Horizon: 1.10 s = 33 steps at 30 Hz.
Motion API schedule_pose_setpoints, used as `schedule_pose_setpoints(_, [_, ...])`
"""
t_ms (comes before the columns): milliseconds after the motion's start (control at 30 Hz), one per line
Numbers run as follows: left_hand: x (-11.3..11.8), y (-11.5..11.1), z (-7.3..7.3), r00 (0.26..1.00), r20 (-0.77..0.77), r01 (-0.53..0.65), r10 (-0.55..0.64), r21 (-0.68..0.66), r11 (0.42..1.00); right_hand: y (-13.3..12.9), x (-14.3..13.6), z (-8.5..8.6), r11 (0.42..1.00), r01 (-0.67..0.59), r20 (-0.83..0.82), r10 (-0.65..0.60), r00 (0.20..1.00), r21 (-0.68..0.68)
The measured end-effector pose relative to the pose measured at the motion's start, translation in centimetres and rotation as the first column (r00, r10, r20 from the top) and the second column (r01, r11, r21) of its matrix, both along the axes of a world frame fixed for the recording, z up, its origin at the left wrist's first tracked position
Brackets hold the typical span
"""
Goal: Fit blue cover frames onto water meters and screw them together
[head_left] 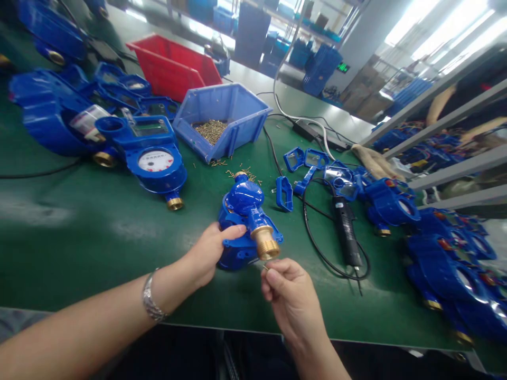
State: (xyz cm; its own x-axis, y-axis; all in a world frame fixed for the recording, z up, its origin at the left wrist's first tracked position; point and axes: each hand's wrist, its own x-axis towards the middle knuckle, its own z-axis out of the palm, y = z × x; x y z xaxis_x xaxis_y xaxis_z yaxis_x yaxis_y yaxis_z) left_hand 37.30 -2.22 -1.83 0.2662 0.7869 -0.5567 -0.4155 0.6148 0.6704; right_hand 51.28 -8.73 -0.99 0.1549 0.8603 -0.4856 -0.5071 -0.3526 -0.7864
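The blue meter body [245,198] is on the green bench [158,227], near the front edge and directly before the worker, with its brass fitting [266,243] pointing toward the right hand [291,290]. The left hand [208,250] is closed around the near left side, thumb laid over the casing, a hold that would seem to steady it and stop it rolling. The right hand is narrowed to a pinch on a thin brass-coloured piece [265,267], probably a screw (too small to confirm), just below the fitting; whether fingers and fitting touch cannot be told. Loose screws [243,177] lie just beyond the meter body, and the light-blue bin [247,134] presents its low front to the bench, presumably for easy picking. The black power driver [345,227] lies to the right, within its looped cord, apparently for ready reach.
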Motion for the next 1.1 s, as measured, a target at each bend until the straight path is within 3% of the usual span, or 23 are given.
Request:
schedule_pose_setpoints(133, [0.8,-0.6,-0.3,0.997,-0.018,-0.074,0.076,0.084,0.994,0.1,-1.6,-0.8,0.991,0.109,0.064,-0.115,0.991,0.079])
schedule_pose_setpoints(300, [1.5,-1.3,-0.7,0.972,-0.108,-0.192,0.211,0.161,0.968,0.0,-2.1,-1.3,0.992,0.095,0.230,-0.112,0.967,0.081])
schedule_pose_setpoints(467, [1.5,-1.3,-0.7,0.975,-0.130,-0.154,0.180,0.190,0.970,-0.4,-1.2,-1.5,0.994,0.020,0.400,-0.061,0.914,0.105])
schedule_pose_setpoints(633, [1.5,-1.2,-0.7,0.975,-0.142,-0.144,0.173,0.192,0.971,-0.1,-1.4,-1.0,0.999,-0.022,0.508,-0.001,0.861,0.040])
schedule_pose_setpoints(733, [1.4,-1.0,-0.7,0.978,-0.117,-0.153,0.174,0.165,0.974,-0.3,-1.7,-1.0,0.999,-0.031,0.483,0.016,0.875,0.023])
schedule_pose_setpoints(867, [0.4,-0.2,-0.6,0.987,-0.084,-0.128,0.140,0.130,0.983,-0.1,-0.3,-1.2,0.992,-0.025,0.411,-0.028,0.911,0.124])
schedule_pose_setpoints(967, [-1.0,0.7,-0.7,0.999,-0.039,-0.032,0.036,0.099,0.995,2.3,2.2,-1.0,0.989,-0.060,0.506,-0.017,0.862,0.135])
schedule_pose_setpoints(1100, [-2.4,1.6,-0.9,0.999,-0.021,0.046,-0.046,-0.012,0.999,8.9,4.3,-0.5,0.981,-0.178,0.617,0.097,0.781,0.072])
